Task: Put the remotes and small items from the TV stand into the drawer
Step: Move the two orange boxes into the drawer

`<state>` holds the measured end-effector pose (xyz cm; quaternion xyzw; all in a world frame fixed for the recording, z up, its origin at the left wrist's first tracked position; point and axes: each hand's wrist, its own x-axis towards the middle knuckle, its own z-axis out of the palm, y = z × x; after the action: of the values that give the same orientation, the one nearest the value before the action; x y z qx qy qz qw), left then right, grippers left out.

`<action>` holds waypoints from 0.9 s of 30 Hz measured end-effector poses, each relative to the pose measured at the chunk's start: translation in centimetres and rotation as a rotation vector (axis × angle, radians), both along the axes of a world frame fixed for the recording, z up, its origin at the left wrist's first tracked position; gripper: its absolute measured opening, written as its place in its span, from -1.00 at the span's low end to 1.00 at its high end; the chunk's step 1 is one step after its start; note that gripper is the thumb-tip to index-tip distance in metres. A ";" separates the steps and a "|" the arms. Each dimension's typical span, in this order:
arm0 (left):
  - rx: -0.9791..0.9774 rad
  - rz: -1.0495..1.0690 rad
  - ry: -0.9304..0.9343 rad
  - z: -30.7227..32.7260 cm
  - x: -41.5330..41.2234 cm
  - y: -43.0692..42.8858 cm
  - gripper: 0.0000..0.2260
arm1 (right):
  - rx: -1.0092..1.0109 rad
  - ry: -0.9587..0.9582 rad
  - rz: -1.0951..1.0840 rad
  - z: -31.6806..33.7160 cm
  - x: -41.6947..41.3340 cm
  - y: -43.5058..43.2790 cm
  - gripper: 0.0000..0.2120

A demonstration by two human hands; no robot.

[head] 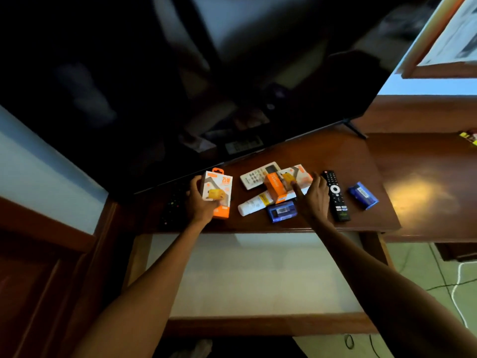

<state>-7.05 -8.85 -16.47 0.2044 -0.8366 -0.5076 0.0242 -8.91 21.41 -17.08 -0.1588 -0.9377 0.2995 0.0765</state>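
Observation:
My left hand [200, 201] grips an orange-and-white charger box [218, 192] standing on the wooden TV stand [361, 161]. My right hand [313, 196] rests on a second orange charger box [284, 183], its fingers touching the box but not clearly closed around it. A white remote [258, 174] lies behind that box, a white tube [254, 204] in front of it. A black remote [336, 196] lies right of my right hand. Two blue packs [281, 211] [364, 195] sit nearby. A dark remote [173, 205] lies left of my left hand. The open drawer [258, 275] shows a pale bottom.
A large black TV [193, 86] stands close behind the items, its foot [357, 130] at the right. A lower wooden shelf [426, 182] extends right. Cables [454, 285] trail on the floor at the right. A dark wooden cabinet [51, 280] is to the left.

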 end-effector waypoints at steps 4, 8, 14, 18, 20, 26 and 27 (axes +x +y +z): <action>0.071 -0.125 0.036 1.3 -0.9 0.6 -0.09 | -0.219 -0.162 -0.135 -0.5 -1.8 0.8 -0.03; 0.129 -0.168 0.035 2.3 -2.0 1.3 -0.09 | -0.378 -0.268 -0.172 -1.5 -2.8 1.4 0.10; 0.221 -0.211 0.001 2.9 -3.3 4.2 -0.16 | -0.585 -0.189 -0.122 -1.3 -3.2 1.7 -0.24; 0.220 -0.228 0.008 3.0 -3.8 5.7 -0.18 | -0.600 -0.046 -0.080 -0.8 -3.4 2.1 -0.22; 0.219 -0.228 0.022 3.4 -3.9 6.3 -0.18 | -0.569 0.002 -0.045 0.2 -3.6 2.5 -0.28; 0.244 -0.217 0.082 5.4 -2.5 5.7 -0.19 | -0.537 0.119 0.142 3.0 -4.2 2.2 -0.40; 0.239 -0.218 0.088 5.7 -1.8 5.0 -0.19 | -0.533 0.125 0.190 3.6 -4.1 1.6 -0.40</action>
<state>-8.83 -3.86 -10.75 0.0915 -0.7856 -0.6117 -0.0189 -13.01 23.01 -13.47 -0.0660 -0.8301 0.5503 0.0616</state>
